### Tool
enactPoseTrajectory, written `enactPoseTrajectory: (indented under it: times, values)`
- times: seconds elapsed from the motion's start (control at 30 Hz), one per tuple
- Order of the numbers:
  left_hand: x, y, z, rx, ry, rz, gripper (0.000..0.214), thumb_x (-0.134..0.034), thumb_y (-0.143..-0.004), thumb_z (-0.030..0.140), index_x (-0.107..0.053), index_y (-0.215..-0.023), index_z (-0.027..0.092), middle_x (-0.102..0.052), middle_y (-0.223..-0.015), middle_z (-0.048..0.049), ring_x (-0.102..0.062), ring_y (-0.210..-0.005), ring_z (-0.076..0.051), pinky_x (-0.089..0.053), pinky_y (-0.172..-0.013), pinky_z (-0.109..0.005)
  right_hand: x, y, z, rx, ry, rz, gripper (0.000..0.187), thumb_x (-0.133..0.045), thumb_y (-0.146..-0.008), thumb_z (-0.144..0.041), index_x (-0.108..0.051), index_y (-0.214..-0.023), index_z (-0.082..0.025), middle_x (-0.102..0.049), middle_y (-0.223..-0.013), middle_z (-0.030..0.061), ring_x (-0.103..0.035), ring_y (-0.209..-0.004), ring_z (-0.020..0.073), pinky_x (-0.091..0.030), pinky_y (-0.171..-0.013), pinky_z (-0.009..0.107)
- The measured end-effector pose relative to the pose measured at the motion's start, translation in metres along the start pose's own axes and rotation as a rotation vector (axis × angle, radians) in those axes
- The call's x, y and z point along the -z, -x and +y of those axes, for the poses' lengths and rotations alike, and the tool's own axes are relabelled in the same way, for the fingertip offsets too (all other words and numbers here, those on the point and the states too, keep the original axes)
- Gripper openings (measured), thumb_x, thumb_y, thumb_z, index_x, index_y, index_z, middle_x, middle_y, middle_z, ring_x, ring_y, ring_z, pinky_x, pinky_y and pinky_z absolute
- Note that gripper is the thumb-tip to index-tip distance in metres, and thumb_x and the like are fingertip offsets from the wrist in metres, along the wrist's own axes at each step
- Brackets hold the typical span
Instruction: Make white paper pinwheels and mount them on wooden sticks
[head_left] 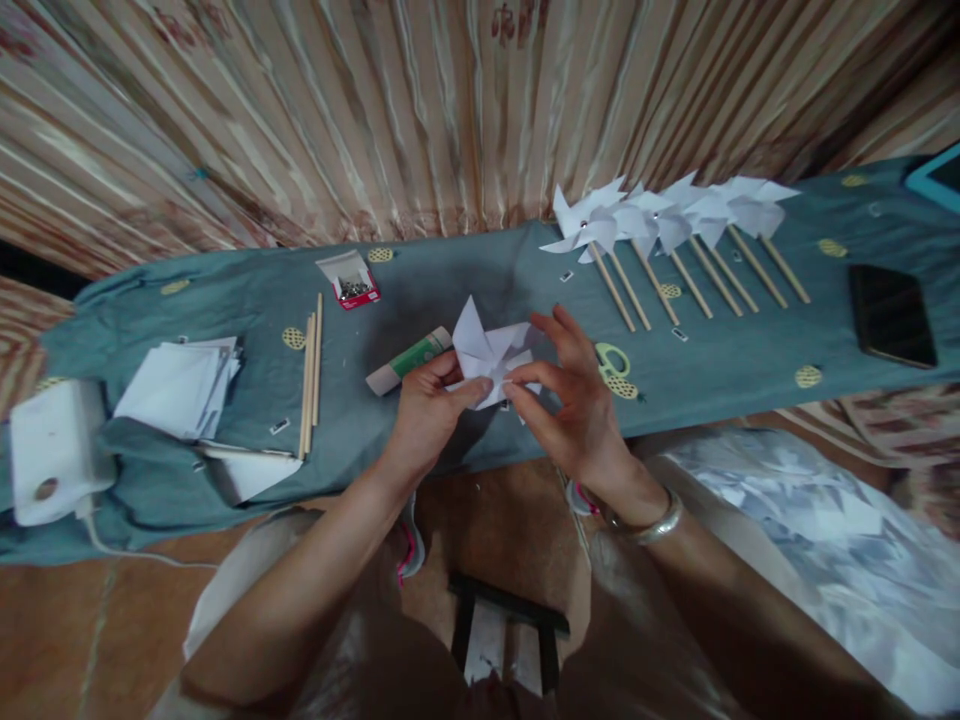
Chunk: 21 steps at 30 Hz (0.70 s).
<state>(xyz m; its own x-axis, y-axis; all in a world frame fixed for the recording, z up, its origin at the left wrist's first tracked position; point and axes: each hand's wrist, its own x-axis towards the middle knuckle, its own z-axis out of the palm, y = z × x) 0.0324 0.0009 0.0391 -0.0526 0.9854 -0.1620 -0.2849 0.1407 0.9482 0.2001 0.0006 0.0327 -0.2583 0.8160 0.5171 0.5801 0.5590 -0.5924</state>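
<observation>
Left hand (427, 405) pinches the white paper pinwheel (472, 345) at eight o'clock; right hand (581, 405), otherwise loosely spread, pinches it at four o'clock.

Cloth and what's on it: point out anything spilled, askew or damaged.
I see nothing spilled or damaged. The paper stack is askew, its sheets fanned unevenly, and the cloth beside it is bunched up.

L forearm (307, 570) & R forearm (742, 600) reach fwd from the bottom corners, angled in twd ctr. L hand (429, 412) in a pinch, thumb flat on top & pointing R, fingers bent, partly hidden. R hand (581, 405): thumb & index tips nearly meeting, other fingers raised, curved & spread. L & R thumb tips v. near each other.
</observation>
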Motion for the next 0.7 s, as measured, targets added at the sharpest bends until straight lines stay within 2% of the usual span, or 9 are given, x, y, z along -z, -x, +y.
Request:
enactPoseTrajectory:
  times: [0.23, 0.47, 0.57, 0.7]
  values:
    - [-0.0015, 0.0003, -0.0013, -0.038, -0.066, -0.001, 0.015, -0.076, -0.063, 0.019, -0.079, -0.078, 0.02, -0.076, -0.077, 0.0014, -0.064, -0.07, -0.015, -0.049, -0.072, -0.027, -0.0059, -0.0042, -0.0022, 0.0, 0.038, 0.032, 0.005, -0.062, -0.091, -0.029, -0.067, -0.089, -0.028, -0.048, -0.147, -0.0003, -0.033, -0.148, 0.0311, -0.035, -0.12, 0.056]
    - [-0.0007, 0.0008, -0.0028, -0.008, -0.032, 0.019, 0.021, -0.08, -0.07, 0.036, -0.08, -0.083, 0.019, -0.077, -0.081, -0.0022, -0.066, -0.074, -0.017, -0.049, -0.075, -0.03, -0.0063, -0.0044, 0.0004, 0.015, 0.072, 0.02, 0.007, -0.062, -0.092, -0.031, -0.066, -0.088, -0.027, -0.048, -0.148, 0.0005, -0.033, -0.148, 0.0315, -0.035, -0.12, 0.055]
    - [-0.0007, 0.0006, -0.0046, -0.022, -0.042, 0.025, 0.02, -0.082, -0.07, 0.037, -0.08, -0.081, 0.02, -0.077, -0.08, -0.0013, -0.064, -0.073, -0.016, -0.049, -0.075, -0.029, -0.0071, -0.0052, -0.0015, -0.008, 0.067, 0.024, 0.009, -0.062, -0.092, -0.03, -0.066, -0.085, -0.025, -0.049, -0.147, 0.0024, -0.034, -0.148, 0.032, -0.035, -0.12, 0.053]
    - [-0.0006, 0.0003, -0.0068, -0.029, -0.074, 0.034, 0.018, -0.082, -0.069, 0.035, -0.08, -0.079, 0.02, -0.077, -0.079, -0.001, -0.063, -0.071, -0.015, -0.049, -0.073, -0.028, -0.0086, -0.0065, -0.0021, -0.047, 0.026, 0.046, 0.007, -0.066, -0.088, -0.029, -0.066, -0.082, -0.026, -0.051, -0.146, 0.0003, -0.035, -0.147, 0.0322, -0.033, -0.12, 0.053]
